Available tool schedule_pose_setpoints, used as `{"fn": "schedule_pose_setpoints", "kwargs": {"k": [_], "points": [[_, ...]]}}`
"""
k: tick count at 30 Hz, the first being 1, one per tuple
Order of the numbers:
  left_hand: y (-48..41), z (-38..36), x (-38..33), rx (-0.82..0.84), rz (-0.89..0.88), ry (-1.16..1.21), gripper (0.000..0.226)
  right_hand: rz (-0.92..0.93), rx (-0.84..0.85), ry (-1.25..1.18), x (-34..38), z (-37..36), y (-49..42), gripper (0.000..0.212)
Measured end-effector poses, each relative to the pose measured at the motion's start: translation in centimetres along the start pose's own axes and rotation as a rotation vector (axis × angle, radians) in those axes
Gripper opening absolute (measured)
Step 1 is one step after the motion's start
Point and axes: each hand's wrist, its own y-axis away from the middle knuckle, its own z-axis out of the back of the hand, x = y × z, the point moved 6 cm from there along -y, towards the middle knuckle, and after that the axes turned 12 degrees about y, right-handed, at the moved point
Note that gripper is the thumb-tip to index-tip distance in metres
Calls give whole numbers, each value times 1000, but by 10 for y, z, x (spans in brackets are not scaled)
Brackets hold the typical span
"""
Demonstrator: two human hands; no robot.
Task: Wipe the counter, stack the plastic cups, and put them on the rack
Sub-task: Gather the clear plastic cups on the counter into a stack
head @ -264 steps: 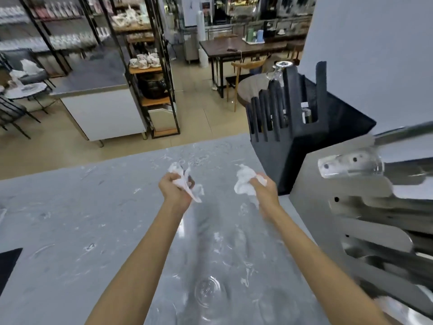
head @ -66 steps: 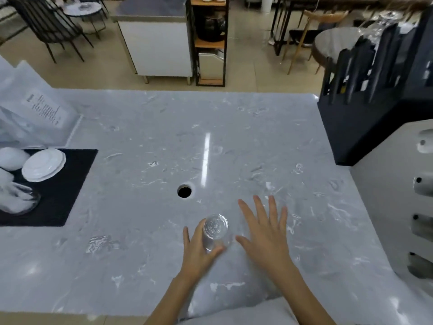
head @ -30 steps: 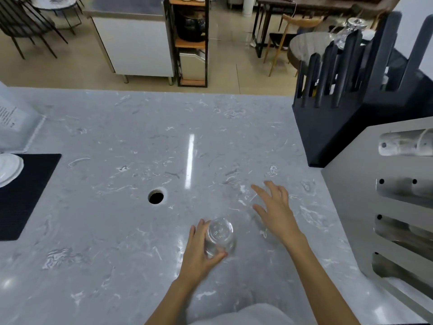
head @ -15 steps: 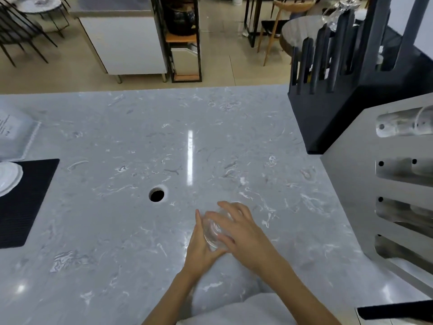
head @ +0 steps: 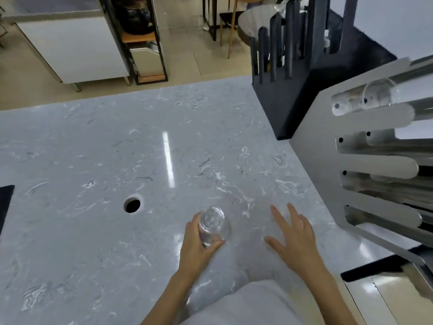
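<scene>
Left hand [head: 196, 245] has its grip closed around the clear plastic cups [head: 212, 225] (upside down), just right of the round hole [head: 132, 205] in the grey surface [head: 93, 148]. Right hand [head: 293, 238] hovers flat, fingers spread, grip empty. Farther right stands the metal rack [head: 328, 165].

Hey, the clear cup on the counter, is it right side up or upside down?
Upside down: the clear cup shows its closed base upward, held in the left hand on the counter.
</scene>
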Motion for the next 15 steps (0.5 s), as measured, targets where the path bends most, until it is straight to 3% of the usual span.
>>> {"fn": "schedule_pose_setpoints", "kwargs": {"k": [4, 7, 12, 15], "points": [[-1, -5, -8, 0, -63, -12, 78, -109, -117, -407, -58, 11, 20, 72], [2, -11, -15, -19, -73, -31, 86, -120, -219, -664, -60, 49, 20, 63], [8, -23, -20, -13, -36, -56, 97, 350, -314, -673, 36, 120, 16, 59], [13, -26, -9, 72, 24, -90, 104, 509, -219, -442, 106, 103, 6, 61]]}}
